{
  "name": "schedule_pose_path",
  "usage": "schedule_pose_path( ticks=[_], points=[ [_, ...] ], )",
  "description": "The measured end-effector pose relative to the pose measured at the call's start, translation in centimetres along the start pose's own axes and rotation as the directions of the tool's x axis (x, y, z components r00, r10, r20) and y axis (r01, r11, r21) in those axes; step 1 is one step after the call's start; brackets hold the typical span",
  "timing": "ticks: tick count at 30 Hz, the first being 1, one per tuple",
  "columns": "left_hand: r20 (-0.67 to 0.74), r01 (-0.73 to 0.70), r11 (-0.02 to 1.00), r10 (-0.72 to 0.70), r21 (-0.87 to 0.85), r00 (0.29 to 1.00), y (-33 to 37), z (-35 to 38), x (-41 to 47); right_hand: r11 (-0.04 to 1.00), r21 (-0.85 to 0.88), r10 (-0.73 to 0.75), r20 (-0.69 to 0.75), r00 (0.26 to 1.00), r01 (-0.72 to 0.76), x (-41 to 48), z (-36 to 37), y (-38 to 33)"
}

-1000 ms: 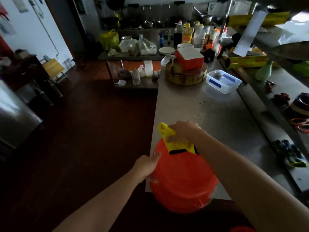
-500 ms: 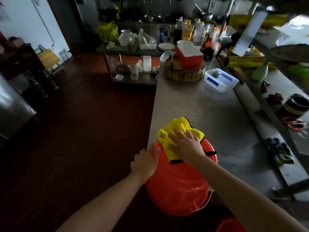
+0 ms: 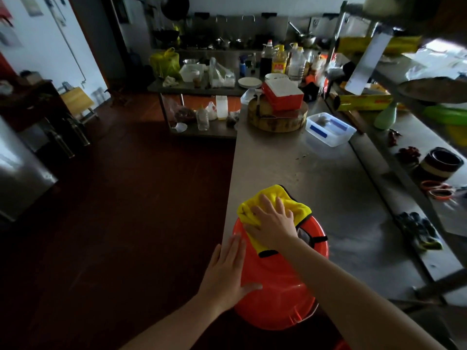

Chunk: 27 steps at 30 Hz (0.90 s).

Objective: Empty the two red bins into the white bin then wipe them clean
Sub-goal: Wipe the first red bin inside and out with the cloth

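The steel counter (image 3: 316,173) bears a red bin (image 3: 275,289) tipped over its near edge, its inside hidden. The left hand (image 3: 225,274) lies flat on its side. The right hand (image 3: 274,228), fingers spread, presses a yellow cloth (image 3: 299,209) on it.

Steel counter (image 3: 316,178), long, running away from the viewer, floor on its left. Near left corner: red bin (image 3: 275,286) tipped on its side, partly past the near edge. Mid-counter: a few dark crumbs (image 3: 302,157). Far end: round wooden chopping block (image 3: 275,122); just beside it on the right, a clear plastic tub (image 3: 329,131) with blue strips. Along the right side, a steel ledge (image 3: 404,203) carrying dark gloves (image 3: 419,231), orange-handled scissors (image 3: 437,192) and a striped bowl (image 3: 441,164).
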<state>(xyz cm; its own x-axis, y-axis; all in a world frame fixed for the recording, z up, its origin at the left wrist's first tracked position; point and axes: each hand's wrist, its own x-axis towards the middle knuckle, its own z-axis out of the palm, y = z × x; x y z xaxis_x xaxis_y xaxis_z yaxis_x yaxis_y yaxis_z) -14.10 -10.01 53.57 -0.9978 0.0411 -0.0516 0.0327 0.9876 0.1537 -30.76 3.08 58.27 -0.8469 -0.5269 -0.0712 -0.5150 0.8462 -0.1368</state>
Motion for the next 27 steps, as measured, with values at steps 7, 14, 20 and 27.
schedule_pose_path(
  ticks=[7,14,20,27],
  points=[
    [-0.019,0.036,0.999,-0.036,0.024,0.999,0.0,0.3,0.3,0.996,-0.075,0.038,-0.042,0.998,-0.041,-1.1,0.1,0.4],
    [-0.041,0.032,0.999,-0.032,0.013,0.999,-0.1,0.0,1.1,0.97,-0.036,0.239,-0.068,0.969,-0.241,-1.3,-1.2,4.5],
    [-0.028,0.005,1.0,-0.005,0.019,1.0,0.8,0.0,2.7,0.936,-0.002,0.352,-0.084,0.932,-0.353,-1.5,-1.3,5.8],
    [-0.046,0.0,1.0,-0.001,-0.014,0.999,1.2,1.0,3.6,0.971,0.047,0.235,-0.064,0.97,-0.232,-0.4,-0.2,0.1]
  ],
)
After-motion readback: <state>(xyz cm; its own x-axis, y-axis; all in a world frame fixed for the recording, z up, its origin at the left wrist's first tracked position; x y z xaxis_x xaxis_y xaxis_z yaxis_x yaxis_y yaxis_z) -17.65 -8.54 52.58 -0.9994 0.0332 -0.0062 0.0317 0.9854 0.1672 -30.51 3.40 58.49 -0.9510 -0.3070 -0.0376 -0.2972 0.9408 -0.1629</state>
